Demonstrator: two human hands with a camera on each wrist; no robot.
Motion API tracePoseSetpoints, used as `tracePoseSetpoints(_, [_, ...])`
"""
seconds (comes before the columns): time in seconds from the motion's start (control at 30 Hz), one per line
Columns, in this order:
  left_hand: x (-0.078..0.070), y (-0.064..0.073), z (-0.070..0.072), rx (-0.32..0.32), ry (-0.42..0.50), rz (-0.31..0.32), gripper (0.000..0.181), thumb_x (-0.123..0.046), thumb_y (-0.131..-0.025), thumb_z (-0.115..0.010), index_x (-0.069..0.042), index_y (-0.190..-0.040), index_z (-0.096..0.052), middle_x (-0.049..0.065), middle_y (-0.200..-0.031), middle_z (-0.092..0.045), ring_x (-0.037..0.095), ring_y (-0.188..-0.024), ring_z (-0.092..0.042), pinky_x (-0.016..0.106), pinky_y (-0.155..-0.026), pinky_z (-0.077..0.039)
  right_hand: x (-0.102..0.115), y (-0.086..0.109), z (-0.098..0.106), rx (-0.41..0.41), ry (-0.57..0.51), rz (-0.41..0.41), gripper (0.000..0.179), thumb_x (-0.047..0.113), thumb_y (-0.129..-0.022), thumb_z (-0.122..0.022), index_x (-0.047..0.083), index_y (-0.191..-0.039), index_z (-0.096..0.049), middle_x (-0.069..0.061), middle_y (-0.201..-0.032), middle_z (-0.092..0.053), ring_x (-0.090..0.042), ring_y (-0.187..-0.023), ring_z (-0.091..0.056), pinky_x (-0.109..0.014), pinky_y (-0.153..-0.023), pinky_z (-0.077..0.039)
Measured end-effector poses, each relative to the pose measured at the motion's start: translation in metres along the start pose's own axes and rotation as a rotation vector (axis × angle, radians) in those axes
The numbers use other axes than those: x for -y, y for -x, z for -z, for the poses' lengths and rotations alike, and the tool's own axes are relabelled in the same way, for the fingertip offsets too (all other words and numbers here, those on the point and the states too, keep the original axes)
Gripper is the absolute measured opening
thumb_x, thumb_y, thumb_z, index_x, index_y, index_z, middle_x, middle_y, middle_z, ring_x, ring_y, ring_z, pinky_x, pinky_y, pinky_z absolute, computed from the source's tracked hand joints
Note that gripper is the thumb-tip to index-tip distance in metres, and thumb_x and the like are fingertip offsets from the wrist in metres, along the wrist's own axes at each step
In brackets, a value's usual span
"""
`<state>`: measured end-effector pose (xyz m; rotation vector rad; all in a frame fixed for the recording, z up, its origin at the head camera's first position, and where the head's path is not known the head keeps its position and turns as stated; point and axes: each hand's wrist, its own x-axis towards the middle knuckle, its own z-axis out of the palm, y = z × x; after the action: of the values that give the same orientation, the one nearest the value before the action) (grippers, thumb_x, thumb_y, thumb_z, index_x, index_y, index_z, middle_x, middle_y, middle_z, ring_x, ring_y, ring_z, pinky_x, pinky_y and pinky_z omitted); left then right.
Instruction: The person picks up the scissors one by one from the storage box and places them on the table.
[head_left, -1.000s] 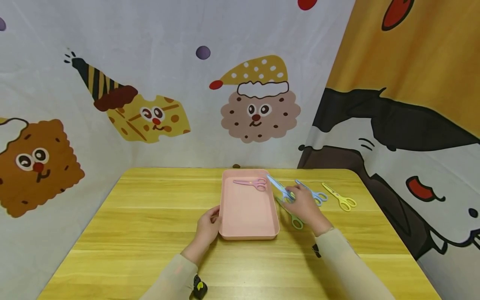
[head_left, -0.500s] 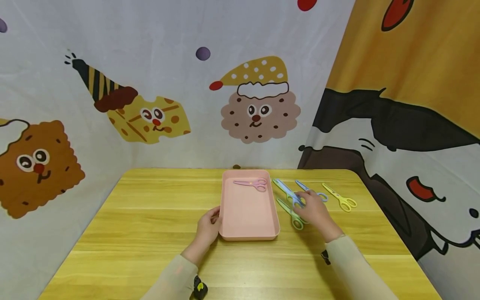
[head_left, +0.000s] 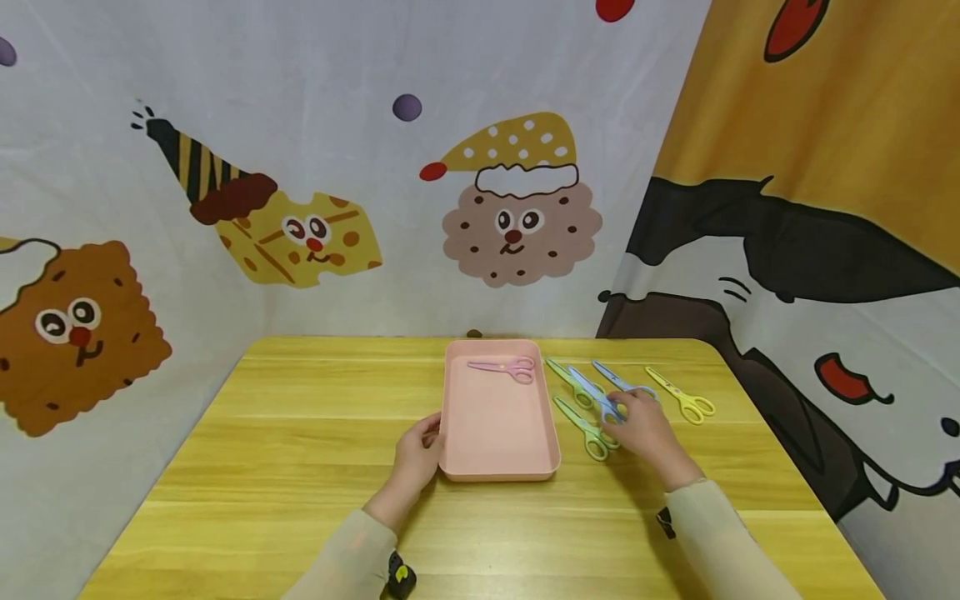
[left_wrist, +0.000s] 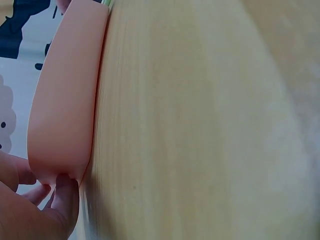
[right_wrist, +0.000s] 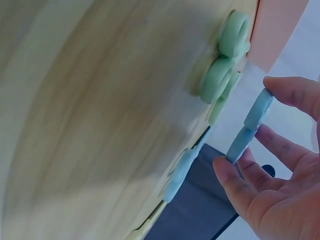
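Observation:
My right hand [head_left: 643, 429] holds a pair of blue scissors [head_left: 587, 385] by the handle loops, the blades slanting toward the back left. In the right wrist view, thumb and fingertips pinch the blue handles [right_wrist: 258, 111] above the table. My left hand [head_left: 417, 454] grips the left wall of the pink tray [head_left: 497, 433] near its front corner; in the left wrist view its fingers meet the tray's end [left_wrist: 62, 115]. Pink scissors [head_left: 516, 367] lie inside the tray at the back. Green scissors [head_left: 572, 414] rest right of the tray, and a second green pair [head_left: 557, 368] lies partly under the held scissors.
Another pair of blue scissors [head_left: 611, 375] lies behind my right hand, its handles partly covered. Yellow scissors [head_left: 690, 407] are farther right. The wooden table [head_left: 300, 417] ends at the back against a cartoon-printed curtain [head_left: 322, 100].
My right hand has moved right and toward me with the blue scissors, away from the tray's edge, uncovering the second green pair. My left hand and the tray have stayed in place.

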<state>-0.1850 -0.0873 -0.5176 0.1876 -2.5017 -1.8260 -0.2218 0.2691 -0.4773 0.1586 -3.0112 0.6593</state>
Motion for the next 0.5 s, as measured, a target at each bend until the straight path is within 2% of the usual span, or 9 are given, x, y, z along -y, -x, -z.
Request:
tracePoseSetpoints(0.17, [0.000,0.000,0.000,-0.005,0.001,-0.008,0.037,-0.001,-0.092,-0.055,0.003,-0.129,-0.055,0.020,-0.118,-0.061,0.031,-0.104,-0.062,0.032,-0.083,-0.056,-0.008,0.002,0.000,0.014,0.005,-0.011,0.047,0.022,-0.078,-0.072,0.001,-0.119,-0.061,-0.034,-0.126,-0.048,-0.053,-0.112,-0.046,-0.061,-0.086,-0.045])
tracePoseSetpoints(0.4, [-0.002,0.001,0.000,-0.002,0.013,-0.005,0.036,0.000,-0.092,-0.055,0.003,-0.128,-0.055,0.021,-0.119,-0.061,0.031,-0.103,-0.062,0.031,-0.081,-0.056,-0.017,0.007,0.004,0.038,0.005,-0.061,0.051,0.022,-0.078,-0.071,0.000,-0.122,-0.059,-0.040,-0.136,-0.036,-0.060,-0.121,-0.034,-0.067,-0.094,-0.039])
tracePoseSetpoints(0.5, [-0.002,0.002,0.000,0.000,0.009,-0.001,0.037,0.000,-0.092,-0.054,0.003,-0.129,-0.055,0.021,-0.119,-0.061,0.030,-0.103,-0.062,0.031,-0.082,-0.056,-0.022,0.009,0.006,0.040,0.009,-0.070,0.053,0.021,-0.078,-0.070,-0.001,-0.124,-0.058,-0.040,-0.133,-0.039,-0.059,-0.118,-0.039,-0.066,-0.091,-0.041])
